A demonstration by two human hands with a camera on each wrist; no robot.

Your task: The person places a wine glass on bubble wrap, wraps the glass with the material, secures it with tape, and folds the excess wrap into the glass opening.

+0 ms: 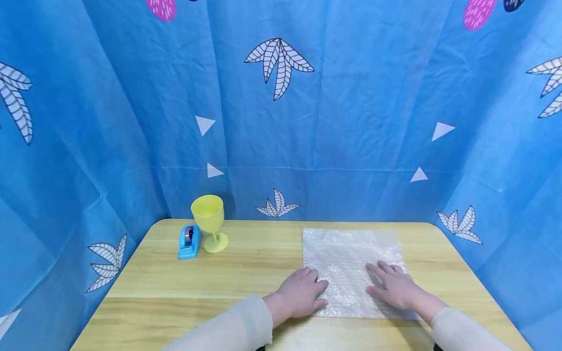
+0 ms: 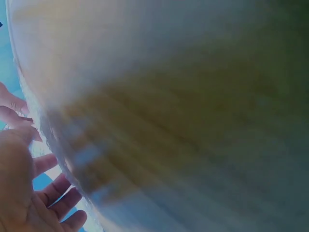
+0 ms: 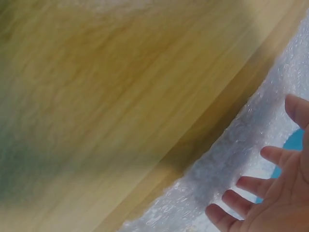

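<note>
One yellow goblet (image 1: 208, 220) was chilling upright on the table (image 1: 167, 280) beside one blue dispenser (image 1: 188, 252) holding one tape roll (image 1: 189, 234). One bubble wrap sheet (image 1: 340, 258) lay flat off right, left hand (image 1: 300, 293) at its left edge, right hand (image 1: 393, 286) over its right side, both grips pretty loose, fingers apart.

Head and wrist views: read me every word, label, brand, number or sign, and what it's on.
None readable.
Bubble wrap: no lettering visible.
Cup: none visible.
Tape dispenser: any small marking is too small to read.
Curtain: printed leaves and triangles, no letters visible.
</note>
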